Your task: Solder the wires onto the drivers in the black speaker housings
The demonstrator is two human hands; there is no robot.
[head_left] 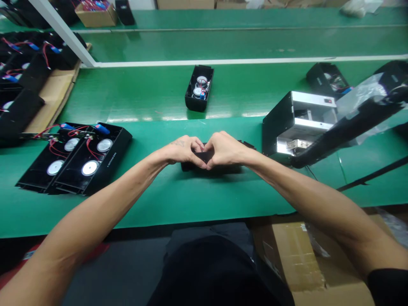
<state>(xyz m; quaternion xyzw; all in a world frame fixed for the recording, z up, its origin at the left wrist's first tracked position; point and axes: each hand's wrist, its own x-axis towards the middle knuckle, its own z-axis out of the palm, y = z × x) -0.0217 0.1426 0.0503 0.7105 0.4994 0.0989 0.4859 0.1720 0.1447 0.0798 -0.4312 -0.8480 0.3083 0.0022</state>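
Note:
A black speaker case (219,169) lies on the green bench right in front of me, mostly hidden under my hands. My left hand (188,151) is curled over its left part, thumb toward me and fingers on the far side. My right hand (225,148) grips it in the same way from the right, and the two hands meet at the thumbs and fingertips. A dark part of the case shows in the gap between them. What lies under the fingertips is hidden.
Two open speaker cases (108,163) with red wires and blue cylinders lie at left, with more stacked on cardboard (60,91) beyond. Another open case (199,91) stands ahead. A metal-and-black machine (296,127) and a slanted black arm (344,131) are at right. Cardboard boxes (296,255) sit below.

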